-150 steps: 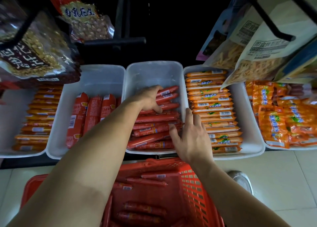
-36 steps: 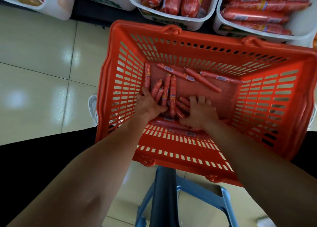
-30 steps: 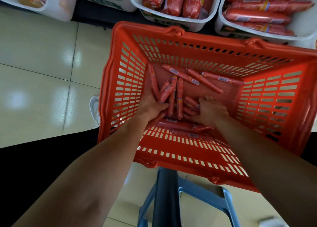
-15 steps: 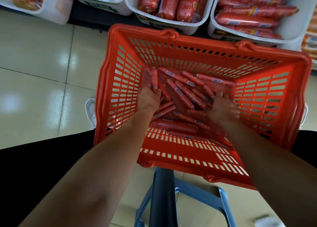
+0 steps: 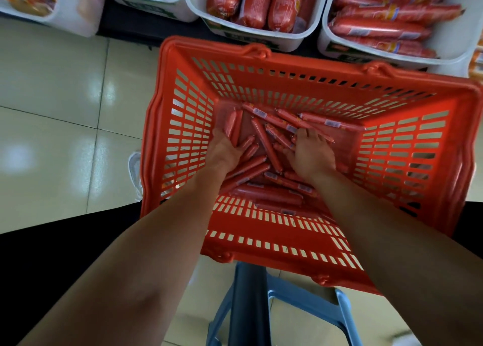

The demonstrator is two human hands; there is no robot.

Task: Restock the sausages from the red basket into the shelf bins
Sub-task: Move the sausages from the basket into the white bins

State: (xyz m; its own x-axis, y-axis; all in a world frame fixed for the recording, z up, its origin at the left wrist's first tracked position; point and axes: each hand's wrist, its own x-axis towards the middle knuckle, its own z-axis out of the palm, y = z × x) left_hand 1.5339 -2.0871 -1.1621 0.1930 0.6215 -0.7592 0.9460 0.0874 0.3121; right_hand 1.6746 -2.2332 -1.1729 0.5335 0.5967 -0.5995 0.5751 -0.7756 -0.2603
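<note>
**Both hands down in the basket, gathering sausages**

The sausages (image 5: pixel 264 141) lie in a loose heap on the floor of the red basket (image 5: pixel 183 136), several with white label strips showing. My left hand (image 5: pixel 224 149) is curled around a couple of them near the basket's left wall, their ends sticking up past my fingers. My right hand (image 5: pixel 311 154) lies palm-down on the pile, fingers spread among the sticks; I cannot tell whether it actually grips any.

Against the frame half a second back, the right hand has slid further into the heap, and the sausages between my hands have been pushed closer together (a few now cross each other at angles).

The basket rests on a blue stool (image 5: pixel 287 301). Beyond its far rim stand white shelf bins (image 5: pixel 287 38): one holds thick red sausage logs (image 5: pixel 261 0), the next holds slimmer red sausages stacked crosswise (image 5: pixel 386 26). The floor is glossy cream tile (image 5: pixel 52 110), and a white shoe (image 5: pixel 134 168) peeks out left of the basket.
</note>
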